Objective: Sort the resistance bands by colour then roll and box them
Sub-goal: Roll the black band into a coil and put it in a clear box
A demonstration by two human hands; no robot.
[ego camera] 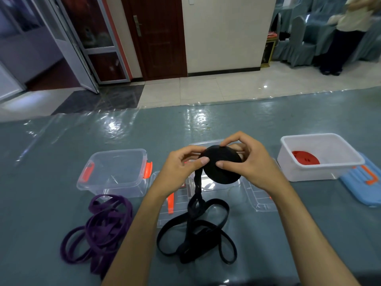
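**Black band half-rolled above the middle box**

Both hands hold a thick, matte black roll (222, 167), a flat disc of tightly wound band, lifted above the table (268, 118). The left hand (181, 168) pinches the roll's near left edge with thumb and curled fingers; the right hand (247, 162) grips it from the right, thumb pressed on the front face and fingers curled over the top rim. From the roll's lower left a twisted black tail (196, 186) hangs down to a loose tangle of black bands (198, 232), flat rubbery loops sprawled on the table between the forearms.

To the left lies a heap of purple bands (101, 226), the same flat looped strap shape, dull in finish. Behind them stands a clear plastic box (115, 172) with orange clasps, rounded at the corners. A second clear box (214, 185) sits directly behind the hands, largely hidden by them and the roll. A clear ribbed lid (257, 198) lies beside it to the right, another clear lid with an orange clip (171, 203) to the left. At the right a white opaque tub (321, 145) holds a red roll (305, 158), and a blue ribbed lid (360, 186) lies just beside it.

The table is covered in grey-green cloth under a glossy, wrinkled transparent sheet that throws back bright glare
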